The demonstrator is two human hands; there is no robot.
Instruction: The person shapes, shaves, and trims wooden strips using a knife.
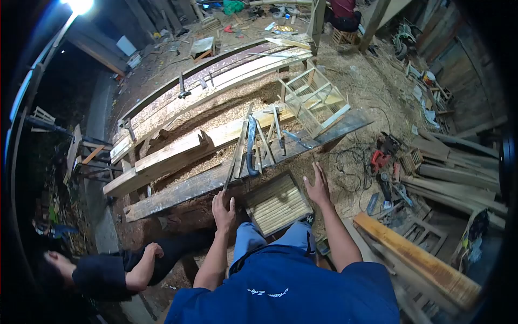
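A framed wooden panel of pale slats (276, 208) rests by my knees, between my hands. My left hand (223, 211) is at its left side, thumb apart from the fingers and holding nothing I can see. Close to those fingertips is the lower end of a thin wooden strip (238, 144); whether they touch is unclear. On the panel's right, my right hand (318, 188) is raised with fingers stretched out, holding nothing. In front lie a saw-like tool with a dark curved handle (251, 161) and several thin sticks (265, 141) on the bench plank (178, 195).
A hammer (183, 92) lies on the long boards beyond. A slatted wooden frame (314, 100) stands at the bench's right end. Red power tool (379, 160) and cables are on the right floor, near a thick beam (415, 259). Another person (108, 275) sits at left.
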